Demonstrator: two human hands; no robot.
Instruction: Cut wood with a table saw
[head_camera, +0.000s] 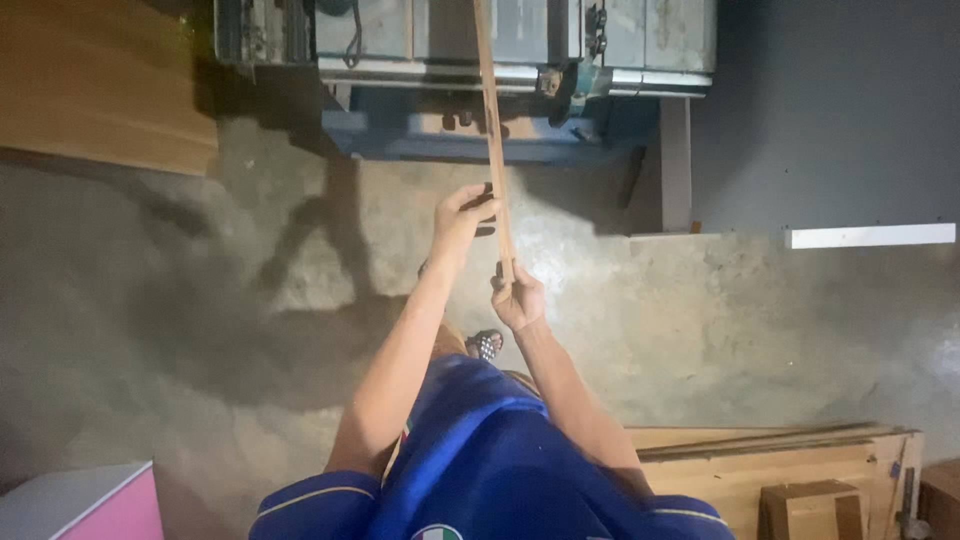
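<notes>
Light brown wood strip (492, 130), blue-green saw bench (470, 70), pink-sided box (110, 510), blue shirt (490, 470).

Blue short-sleeved shirt (490, 450), glossy fabric, sports-jersey cut. Sleeve hems edged with a thin pale-gold piping line on both sides. Round crest with green, white and red at the bottom edge of the view, partly cut off. A small striped patch in the same colours near the left side of the chest. Both forearms bare from sleeve to hands, no watch or bands visible. Sandal (486, 345) on one foot below.
</notes>
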